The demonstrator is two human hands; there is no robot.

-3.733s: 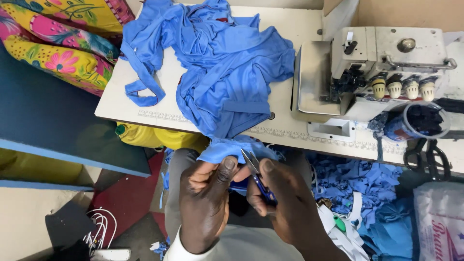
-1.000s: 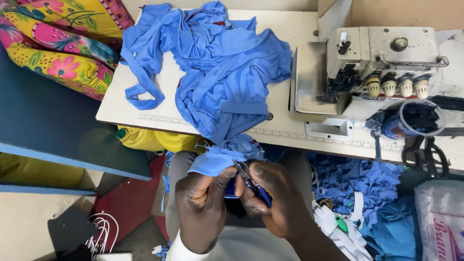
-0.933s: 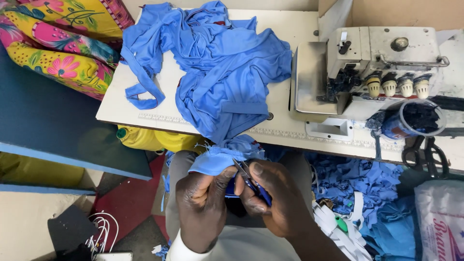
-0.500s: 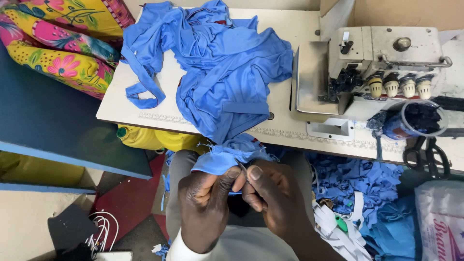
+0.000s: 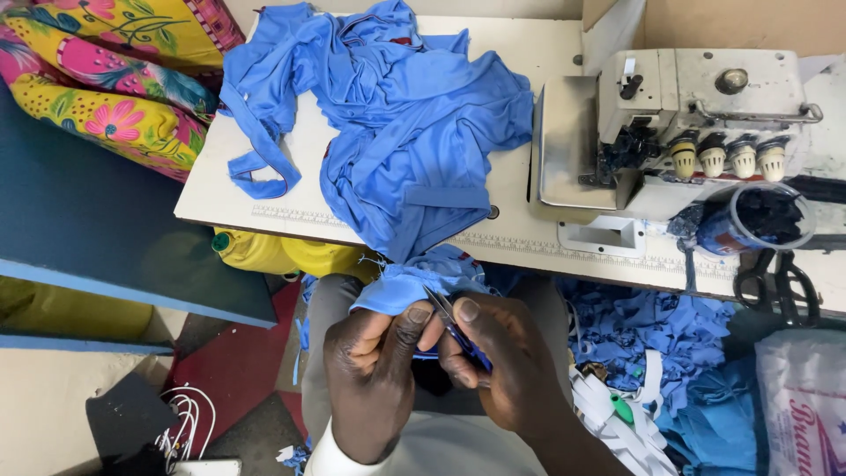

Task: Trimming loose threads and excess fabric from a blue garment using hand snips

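A crumpled blue garment (image 5: pixel 401 132) lies heaped on the white sewing table (image 5: pixel 520 231) and hangs over its front edge into my lap. My left hand (image 5: pixel 374 379) pinches the hanging end of the cloth below the table edge. My right hand (image 5: pixel 498 370) holds small blue-handled thread snips (image 5: pixel 454 328), their blades pointing up at the fabric edge beside my left thumb. Both hands touch each other over my lap.
A grey-white overlock sewing machine (image 5: pixel 687 123) stands at the table's right. Black scissors (image 5: pixel 780 284) and a clear cup of dark scraps (image 5: pixel 767 216) lie near it. Blue fabric offcuts (image 5: pixel 652 326) pile at lower right. Floral cloth (image 5: pixel 106 79) sits upper left, a yellow jerrycan (image 5: pixel 264 251) under the table.
The snips' blades now show again between my fingers, angled up at the cloth edge; half a second ago my fingers covered them. The garment on the table has not moved.
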